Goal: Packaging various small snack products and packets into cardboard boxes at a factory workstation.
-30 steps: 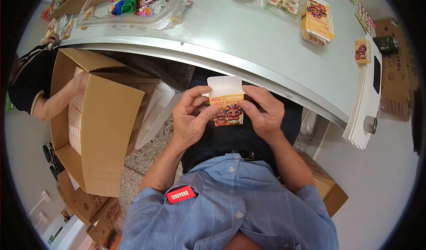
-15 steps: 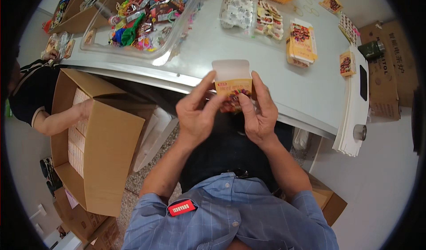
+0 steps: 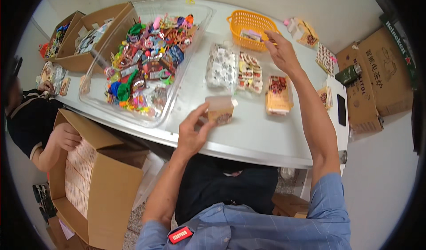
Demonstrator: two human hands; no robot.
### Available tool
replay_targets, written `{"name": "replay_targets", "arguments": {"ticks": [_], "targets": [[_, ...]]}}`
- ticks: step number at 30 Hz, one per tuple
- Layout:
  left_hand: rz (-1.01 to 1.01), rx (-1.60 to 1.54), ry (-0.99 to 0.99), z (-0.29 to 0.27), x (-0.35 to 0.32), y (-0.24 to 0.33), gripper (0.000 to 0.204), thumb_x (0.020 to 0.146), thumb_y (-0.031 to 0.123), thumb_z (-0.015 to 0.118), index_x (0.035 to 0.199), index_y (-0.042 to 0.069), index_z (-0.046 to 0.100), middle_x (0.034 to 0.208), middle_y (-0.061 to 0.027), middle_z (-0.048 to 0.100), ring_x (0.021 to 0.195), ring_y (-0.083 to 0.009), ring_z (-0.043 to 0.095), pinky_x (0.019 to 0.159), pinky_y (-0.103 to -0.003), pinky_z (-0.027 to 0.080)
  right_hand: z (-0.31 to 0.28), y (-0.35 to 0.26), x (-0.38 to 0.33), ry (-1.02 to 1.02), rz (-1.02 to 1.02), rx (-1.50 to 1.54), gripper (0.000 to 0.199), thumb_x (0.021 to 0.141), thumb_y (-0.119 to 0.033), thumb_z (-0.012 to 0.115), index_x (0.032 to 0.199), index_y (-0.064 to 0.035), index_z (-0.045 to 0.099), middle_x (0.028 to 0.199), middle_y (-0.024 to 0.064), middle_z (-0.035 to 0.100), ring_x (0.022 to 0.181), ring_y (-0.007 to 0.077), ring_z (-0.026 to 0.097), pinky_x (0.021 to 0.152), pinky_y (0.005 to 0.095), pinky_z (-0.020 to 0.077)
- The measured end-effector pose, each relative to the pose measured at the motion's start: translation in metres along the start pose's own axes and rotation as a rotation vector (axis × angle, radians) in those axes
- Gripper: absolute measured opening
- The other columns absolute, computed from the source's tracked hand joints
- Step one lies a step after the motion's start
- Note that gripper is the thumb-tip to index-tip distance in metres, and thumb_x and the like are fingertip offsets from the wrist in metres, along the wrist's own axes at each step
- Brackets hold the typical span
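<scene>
My left hand (image 3: 192, 133) grips a small yellow-orange carton (image 3: 222, 117) with its pale top flap raised, just above the near part of the white table. Stretched far forward, my right hand (image 3: 284, 54) is at the right side of a yellow plastic basket (image 3: 250, 44), fingers apart and nothing seen in them. A small pale purple packet (image 3: 251, 35) lies in the basket. Nearer to me sit a stack of flat printed cartons (image 3: 278, 102), a bag of white patterned packets (image 3: 221, 66) and a row of red-and-cream packets (image 3: 250, 74).
A clear plastic tub (image 3: 163, 121) full of small colourful toys takes up the table's left. Below it, a big cardboard box (image 3: 116, 192) holds rows of small cartons, with a co-worker's hand (image 3: 66, 137) at its edge. Larger brown cartons (image 3: 361, 79) stand at the right.
My right hand has let go of the carton and moved forward to the basket. The left hand keeps the carton, now over the table. The view has shifted, showing more of the far side.
</scene>
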State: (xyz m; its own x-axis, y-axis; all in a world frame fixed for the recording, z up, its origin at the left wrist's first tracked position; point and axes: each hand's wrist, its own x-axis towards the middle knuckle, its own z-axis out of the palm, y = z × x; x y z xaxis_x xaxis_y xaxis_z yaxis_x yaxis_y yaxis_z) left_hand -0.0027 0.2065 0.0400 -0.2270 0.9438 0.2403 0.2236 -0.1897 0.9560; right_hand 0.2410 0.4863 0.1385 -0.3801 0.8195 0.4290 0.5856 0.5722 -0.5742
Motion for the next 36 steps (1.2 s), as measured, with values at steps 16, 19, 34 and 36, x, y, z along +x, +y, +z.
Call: {"name": "replay_targets", "arguments": {"ticks": [16,19,34,36], "targets": [[-0.073,-0.006,-0.046,-0.002,0.005,0.001,0.062,0.08,-0.001,0.079,0.137,0.003,0.056,0.104,-0.0163,0.07,0.084,-0.0177,0.068,0.065,-0.028,0.055,0.047,0.064,0.124,-0.538,0.18,-0.243,0.067,0.069,-0.018,0.086,0.13,-0.0024,0.061,0.112,0.0138,0.069,0.1,0.0252,0.065,0.088,0.0349,0.0516],[-0.08,-0.003,-0.039,-0.002,0.007,0.001,0.062,0.08,-0.001,0.079,0.137,0.002,0.056,0.104,-0.0166,0.071,0.085,-0.0174,0.068,0.065,-0.028,0.055,0.042,0.056,0.125,-0.434,0.196,-0.237,0.054,0.074,-0.021,0.084,0.12,-0.0006,0.065,0.1,0.01,0.069,0.09,0.0215,0.064,0.082,0.0339,0.0517],[-0.081,0.024,-0.033,0.001,0.0,-0.004,0.068,0.081,0.001,0.079,0.143,0.007,0.052,0.106,-0.0123,0.069,0.08,-0.0135,0.065,0.071,-0.028,0.055,0.004,0.037,0.072,0.242,0.237,0.386,0.018,0.093,-0.014,0.067,0.098,0.0034,0.067,0.092,0.0059,0.068,0.085,0.012,0.064,0.073,0.0264,0.0514],[-0.116,-0.02,-0.029,0.001,0.005,0.002,0.066,0.081,0.0,0.078,0.142,0.006,0.054,0.106,-0.0132,0.072,0.086,-0.0157,0.068,0.069,-0.028,0.054,-0.006,-0.019,0.044,0.152,0.184,0.803,0.02,0.095,-0.009,0.065,0.111,0.0016,0.064,0.094,0.0038,0.068,0.082,0.0092,0.064,0.073,0.0223,0.051]]}}
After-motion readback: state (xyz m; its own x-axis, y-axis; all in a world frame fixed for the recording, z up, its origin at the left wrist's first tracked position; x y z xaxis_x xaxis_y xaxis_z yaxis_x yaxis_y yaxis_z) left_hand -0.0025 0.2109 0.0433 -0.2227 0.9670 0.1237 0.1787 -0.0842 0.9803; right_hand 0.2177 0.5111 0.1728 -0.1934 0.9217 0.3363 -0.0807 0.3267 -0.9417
